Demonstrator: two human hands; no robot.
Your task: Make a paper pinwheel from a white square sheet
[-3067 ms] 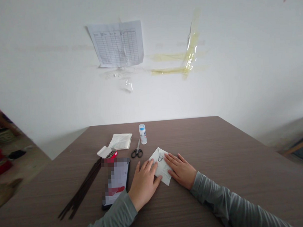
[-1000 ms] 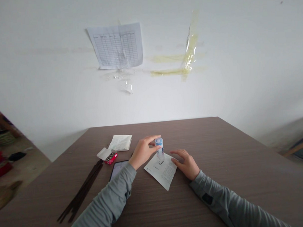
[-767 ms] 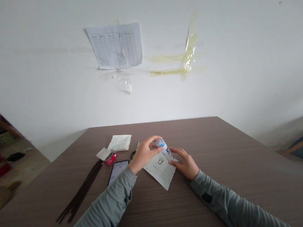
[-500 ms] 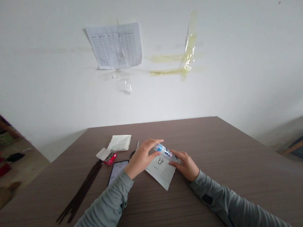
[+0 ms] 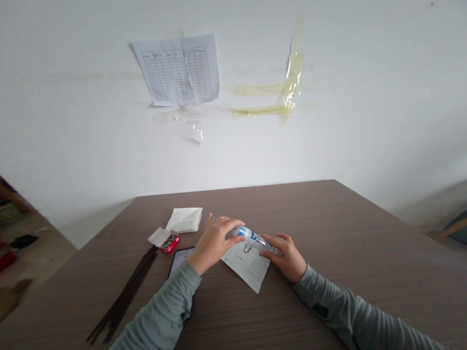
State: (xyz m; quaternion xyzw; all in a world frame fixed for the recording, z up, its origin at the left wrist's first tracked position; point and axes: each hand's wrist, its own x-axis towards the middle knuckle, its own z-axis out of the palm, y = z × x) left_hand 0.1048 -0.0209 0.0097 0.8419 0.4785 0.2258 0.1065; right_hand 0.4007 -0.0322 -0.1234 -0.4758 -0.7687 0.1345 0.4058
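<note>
A small white plastic bottle (image 5: 251, 236) with a blue label and pale blue cap lies sideways in the air between my hands, just above a folded white printed paper (image 5: 247, 264). My left hand (image 5: 215, 244) grips its cap end. The fingertips of my right hand (image 5: 284, 257) hold its lower end, with the hand resting on or beside the paper's right edge. Next to my left wrist lies a smartphone (image 5: 179, 261), partly hidden by my forearm. The scissors are hidden behind my left hand.
On the brown wood-grain table (image 5: 307, 218) are a folded white packet (image 5: 185, 220), an opened red-and-white box (image 5: 167, 242) of small dark items and a bundle of thin dark rods (image 5: 123, 296). A gridded sheet (image 5: 176, 70) and yellowed tape (image 5: 287, 86) are on the wall.
The bottle has tilted further towards horizontal and dropped slightly, now held between both hands. My left hand has shifted to the left and now covers the scissors.
</note>
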